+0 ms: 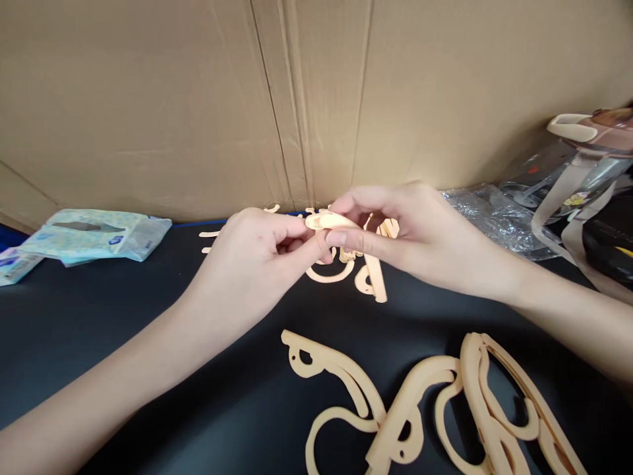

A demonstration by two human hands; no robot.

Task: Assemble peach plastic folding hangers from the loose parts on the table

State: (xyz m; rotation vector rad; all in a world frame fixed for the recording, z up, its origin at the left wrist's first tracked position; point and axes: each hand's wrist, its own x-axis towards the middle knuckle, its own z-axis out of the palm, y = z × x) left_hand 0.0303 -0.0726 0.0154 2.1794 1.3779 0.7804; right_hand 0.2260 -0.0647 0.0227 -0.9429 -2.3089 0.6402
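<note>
My left hand (270, 254) and my right hand (410, 231) meet near the middle of the view. Between their fingertips is a pale orange plastic piece (329, 221), pinched from both sides. A straight arm with a looped part (373, 284) hangs below my right hand; whether it joins the held piece is hard to tell. Small pale orange parts (329, 274) lie behind and below my fingers, partly hidden by them. Nearer to me, several larger curved pieces (341, 363) of the same colour rest on the black table (222, 396).
A tissue pack (103, 231) lies at the left, with another pack (17, 264) beside it. Brown cardboard (198, 99) rises behind the table. Clear plastic wrap (499, 221) and a strapped bottle (593, 152) are at the right.
</note>
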